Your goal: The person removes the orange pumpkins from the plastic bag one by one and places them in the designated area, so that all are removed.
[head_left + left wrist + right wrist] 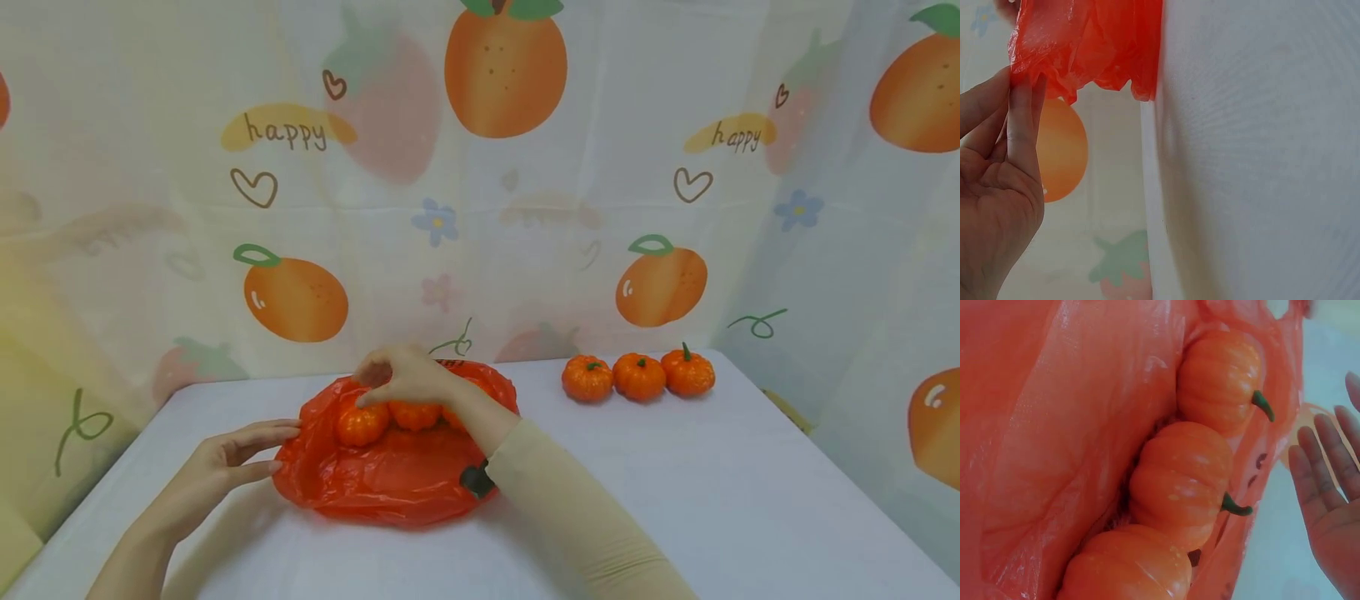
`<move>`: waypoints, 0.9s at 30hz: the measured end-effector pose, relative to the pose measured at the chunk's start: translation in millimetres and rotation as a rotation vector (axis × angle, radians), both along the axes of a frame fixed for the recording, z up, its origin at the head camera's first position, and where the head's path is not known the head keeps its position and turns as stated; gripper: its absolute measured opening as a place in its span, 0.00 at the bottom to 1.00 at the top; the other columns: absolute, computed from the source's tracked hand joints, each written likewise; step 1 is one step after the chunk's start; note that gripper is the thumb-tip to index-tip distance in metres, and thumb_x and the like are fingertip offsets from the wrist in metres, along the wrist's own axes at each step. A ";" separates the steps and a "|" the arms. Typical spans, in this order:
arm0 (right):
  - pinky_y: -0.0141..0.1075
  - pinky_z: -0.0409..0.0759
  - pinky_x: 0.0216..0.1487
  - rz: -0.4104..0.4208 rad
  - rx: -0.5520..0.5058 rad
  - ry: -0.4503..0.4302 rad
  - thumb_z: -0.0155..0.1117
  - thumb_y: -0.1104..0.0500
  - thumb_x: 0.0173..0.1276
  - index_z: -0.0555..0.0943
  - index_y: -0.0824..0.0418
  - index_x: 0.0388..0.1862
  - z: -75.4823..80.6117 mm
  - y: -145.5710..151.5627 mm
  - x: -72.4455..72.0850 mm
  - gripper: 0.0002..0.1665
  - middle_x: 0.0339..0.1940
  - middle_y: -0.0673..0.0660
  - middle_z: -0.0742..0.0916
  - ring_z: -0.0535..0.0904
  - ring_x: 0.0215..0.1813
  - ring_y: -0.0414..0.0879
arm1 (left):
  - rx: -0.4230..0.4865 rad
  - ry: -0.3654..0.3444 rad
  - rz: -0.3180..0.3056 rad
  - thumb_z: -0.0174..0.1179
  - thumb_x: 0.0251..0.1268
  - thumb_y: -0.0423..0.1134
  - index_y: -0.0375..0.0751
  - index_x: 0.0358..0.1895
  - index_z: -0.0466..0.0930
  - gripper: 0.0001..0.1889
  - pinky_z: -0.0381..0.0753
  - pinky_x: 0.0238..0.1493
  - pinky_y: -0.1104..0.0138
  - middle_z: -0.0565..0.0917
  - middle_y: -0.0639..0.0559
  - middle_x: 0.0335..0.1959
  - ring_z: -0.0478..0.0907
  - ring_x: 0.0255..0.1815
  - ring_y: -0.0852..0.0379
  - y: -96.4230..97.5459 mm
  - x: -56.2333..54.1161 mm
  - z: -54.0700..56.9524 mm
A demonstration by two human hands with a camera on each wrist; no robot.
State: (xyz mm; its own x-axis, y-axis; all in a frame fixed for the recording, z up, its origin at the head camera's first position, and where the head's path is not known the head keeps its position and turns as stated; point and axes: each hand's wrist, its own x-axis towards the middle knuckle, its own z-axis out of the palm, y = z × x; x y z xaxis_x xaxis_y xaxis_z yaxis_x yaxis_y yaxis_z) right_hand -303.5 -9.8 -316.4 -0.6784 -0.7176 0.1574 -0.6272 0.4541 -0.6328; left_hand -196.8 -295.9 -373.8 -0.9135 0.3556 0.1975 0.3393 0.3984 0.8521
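Observation:
A red plastic bag (397, 479) lies on the white-covered table, its mouth spread wide. Inside sit three small orange pumpkins (1179, 481) in a row along the back, with green stems on two of them showing in the right wrist view. My left hand (213, 471) holds the bag's left rim with thumb and fingertips; the left wrist view shows them meeting the crinkled edge. Over the back of the bag hovers my right hand (408, 375), holding nothing. In the right wrist view its fingers (1313, 465) are extended, apart from the pumpkins.
Three more orange pumpkins (639, 377) stand side by side at the back right of the table (712, 483). A fruit-patterned curtain (517, 208) hangs behind the table and along its sides. My right forearm crosses the bag's right side.

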 end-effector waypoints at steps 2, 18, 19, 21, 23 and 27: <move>0.22 0.78 0.52 -0.004 0.018 -0.011 0.74 0.51 0.61 0.84 0.56 0.53 -2.1 -1.1 -0.1 0.23 0.53 0.52 0.88 0.83 0.51 0.37 | 0.001 -0.003 0.000 0.59 0.69 0.34 0.35 0.63 0.76 0.21 0.73 0.54 0.85 0.80 0.71 0.60 0.72 0.60 0.84 0.5 -0.1 0.0; 0.30 0.78 0.61 -0.073 0.088 -0.011 0.75 0.50 0.59 0.82 0.56 0.57 -21.2 -10.6 -2.3 0.28 0.57 0.50 0.87 0.80 0.60 0.43 | 0.005 -0.002 -0.007 0.59 0.68 0.33 0.34 0.63 0.76 0.20 0.73 0.54 0.85 0.81 0.70 0.60 0.72 0.61 0.83 0.5 -0.4 -1.5; 0.30 0.77 0.62 -0.078 0.098 -0.013 0.75 0.49 0.59 0.81 0.56 0.58 -21.9 -10.9 -2.4 0.28 0.57 0.50 0.86 0.79 0.61 0.42 | 0.006 -0.003 -0.009 0.59 0.68 0.33 0.34 0.63 0.76 0.20 0.73 0.54 0.84 0.81 0.70 0.60 0.72 0.61 0.83 0.4 -0.5 -1.7; 0.31 0.77 0.63 -0.084 0.121 -0.006 0.75 0.49 0.59 0.81 0.55 0.58 -23.2 -11.6 -2.9 0.29 0.58 0.50 0.86 0.79 0.62 0.42 | 0.008 -0.005 -0.012 0.59 0.69 0.33 0.34 0.63 0.76 0.20 0.73 0.54 0.84 0.81 0.70 0.61 0.72 0.61 0.83 0.3 -0.7 -2.0; 0.31 0.76 0.64 -0.090 0.139 -0.002 0.75 0.48 0.59 0.80 0.54 0.59 -24.6 -12.3 -3.2 0.29 0.58 0.49 0.86 0.78 0.62 0.42 | 0.009 -0.004 -0.014 0.59 0.69 0.33 0.34 0.63 0.76 0.20 0.72 0.54 0.85 0.80 0.71 0.61 0.72 0.61 0.83 0.3 -0.9 -2.0; 0.32 0.76 0.65 -0.100 0.166 0.013 0.74 0.47 0.60 0.79 0.53 0.60 -27.4 -13.8 -4.5 0.30 0.60 0.47 0.85 0.78 0.63 0.41 | 0.009 0.000 -0.019 0.59 0.69 0.33 0.34 0.63 0.76 0.20 0.71 0.54 0.86 0.80 0.70 0.62 0.71 0.62 0.83 0.6 -1.1 -1.3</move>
